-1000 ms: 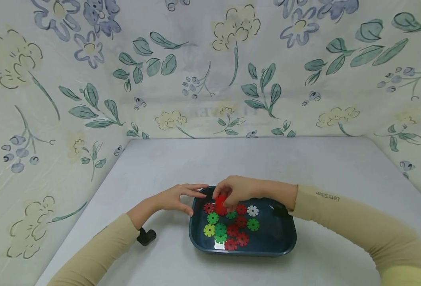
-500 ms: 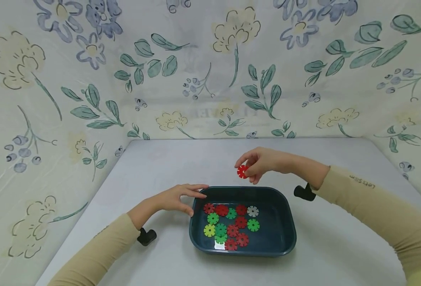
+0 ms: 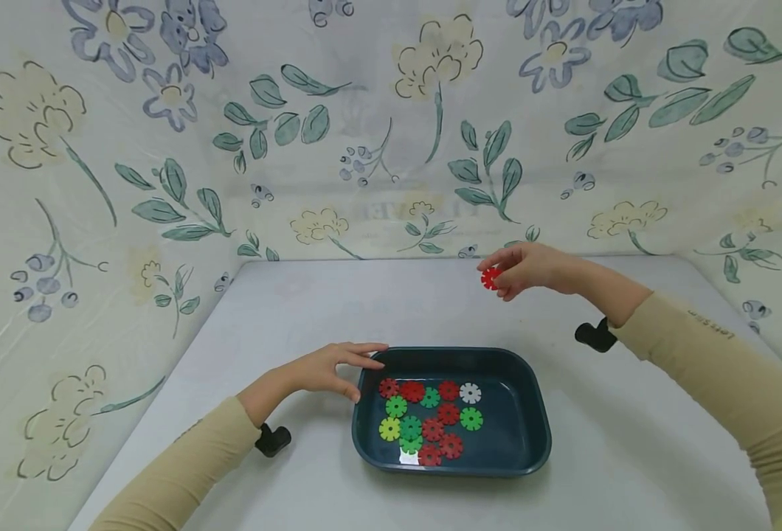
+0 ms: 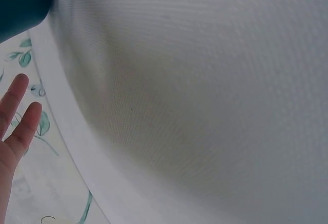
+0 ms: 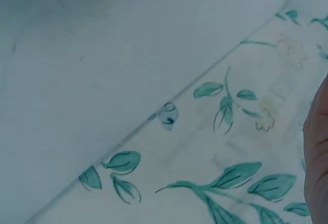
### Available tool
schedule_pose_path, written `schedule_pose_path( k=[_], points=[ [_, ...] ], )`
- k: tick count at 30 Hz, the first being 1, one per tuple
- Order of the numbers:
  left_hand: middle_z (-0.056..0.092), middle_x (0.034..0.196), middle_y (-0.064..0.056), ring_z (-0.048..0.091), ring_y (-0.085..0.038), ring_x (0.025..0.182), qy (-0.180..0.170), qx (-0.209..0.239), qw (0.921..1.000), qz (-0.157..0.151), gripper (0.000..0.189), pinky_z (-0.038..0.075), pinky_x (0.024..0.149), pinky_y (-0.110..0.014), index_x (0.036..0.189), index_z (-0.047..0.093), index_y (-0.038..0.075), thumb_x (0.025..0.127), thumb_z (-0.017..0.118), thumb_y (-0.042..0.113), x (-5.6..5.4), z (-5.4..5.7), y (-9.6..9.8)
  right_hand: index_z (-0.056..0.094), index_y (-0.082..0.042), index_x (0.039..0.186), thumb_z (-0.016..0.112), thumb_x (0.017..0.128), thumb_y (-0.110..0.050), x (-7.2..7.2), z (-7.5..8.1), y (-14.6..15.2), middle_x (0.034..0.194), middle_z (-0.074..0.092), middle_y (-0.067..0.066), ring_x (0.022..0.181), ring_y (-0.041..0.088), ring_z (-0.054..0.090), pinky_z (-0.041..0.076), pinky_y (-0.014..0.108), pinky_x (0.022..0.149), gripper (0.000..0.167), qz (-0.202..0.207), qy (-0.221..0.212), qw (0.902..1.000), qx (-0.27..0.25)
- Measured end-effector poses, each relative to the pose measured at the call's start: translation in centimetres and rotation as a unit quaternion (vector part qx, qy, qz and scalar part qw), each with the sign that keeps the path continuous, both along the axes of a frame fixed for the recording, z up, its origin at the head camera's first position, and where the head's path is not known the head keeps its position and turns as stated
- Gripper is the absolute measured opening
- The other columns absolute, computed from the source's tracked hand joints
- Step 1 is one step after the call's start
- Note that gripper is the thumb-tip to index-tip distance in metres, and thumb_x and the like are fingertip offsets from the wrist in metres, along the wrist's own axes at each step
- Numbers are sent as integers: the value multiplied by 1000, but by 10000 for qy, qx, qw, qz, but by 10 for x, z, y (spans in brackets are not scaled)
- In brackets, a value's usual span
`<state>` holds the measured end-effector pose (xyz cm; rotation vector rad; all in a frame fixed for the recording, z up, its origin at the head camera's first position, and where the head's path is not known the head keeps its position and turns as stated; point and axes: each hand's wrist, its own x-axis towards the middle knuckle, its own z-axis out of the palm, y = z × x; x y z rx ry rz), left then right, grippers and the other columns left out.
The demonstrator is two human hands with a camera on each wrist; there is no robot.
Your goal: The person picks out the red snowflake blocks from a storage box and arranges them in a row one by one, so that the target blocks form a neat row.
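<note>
My right hand (image 3: 533,269) pinches a red notched disc (image 3: 490,278) between thumb and fingers, raised over the far part of the table, beyond the tray. In the right wrist view only an edge of that hand shows, and the disc is out of sight. My left hand (image 3: 331,369) rests at the left rim of a dark blue tray (image 3: 537,413), its fingers spread and fairly straight. Inside the tray lie several notched discs: red ones such as a red disc (image 3: 451,445), green ones such as a green disc (image 3: 471,419), a yellow disc (image 3: 389,428) and a white disc (image 3: 470,393).
The white table (image 3: 311,310) extends around the tray. A floral curtain (image 3: 364,110) hangs behind its far edge and along the sides. Black wrist cameras, a left one (image 3: 273,440) and a right one (image 3: 595,336), stick out below the wrists.
My right hand has lifted a red disc out of the tray and carried it away, up and to the right. The left hand stays at the tray's rim.
</note>
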<state>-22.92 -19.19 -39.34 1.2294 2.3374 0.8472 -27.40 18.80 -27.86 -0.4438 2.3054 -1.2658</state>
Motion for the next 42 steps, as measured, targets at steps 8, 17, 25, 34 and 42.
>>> schedule_pose_path(
  k=[8, 17, 25, 34, 42],
  points=[
    [34, 146, -10, 29, -30, 134, -25, 47, 10000, -33, 57, 31, 102, -55, 127, 55, 8, 75, 75, 22, 0, 1, 0, 44, -1, 132, 56, 90, -11, -17, 0, 37, 110, 53, 15, 84, 20, 61, 53, 29, 78, 44, -630, 147, 9979, -93],
    [34, 146, -10, 29, -30, 134, -12, 52, 10000, -23, 57, 32, 101, -55, 127, 55, 9, 75, 74, 23, 0, 0, 0, 34, 1, 136, 56, 92, -18, -31, -10, 75, 114, 49, 14, 84, 13, 61, 52, 24, 78, 53, -1289, 232, 9913, -159],
    [34, 146, -10, 29, -30, 134, -26, 39, 10000, -11, 57, 32, 102, -55, 127, 55, 8, 76, 74, 24, -1, -1, -2, 26, 3, 140, 52, 94, -17, -36, -20, 95, 112, 47, 11, 79, 4, 61, 51, 19, 78, 57, -1734, 193, 9839, -379],
    [33, 147, -9, 28, -29, 135, -39, 63, 10000, -2, 58, 32, 102, -54, 127, 54, 8, 75, 74, 23, -1, -2, -2, 21, 3, 143, 48, 95, -16, -40, -40, 120, 120, 42, 15, 78, -2, 61, 50, 17, 80, 58, -2051, 201, 9771, -530],
    [33, 147, -8, 27, -28, 136, -38, 48, 10000, 17, 58, 32, 102, -53, 128, 54, 10, 75, 74, 25, -1, -3, -2, 17, 0, 144, 51, 94, -18, -41, -65, 137, 136, 31, 23, 81, -2, 59, 48, 19, 84, 63, -2248, 55, 9734, -445]
  ],
)
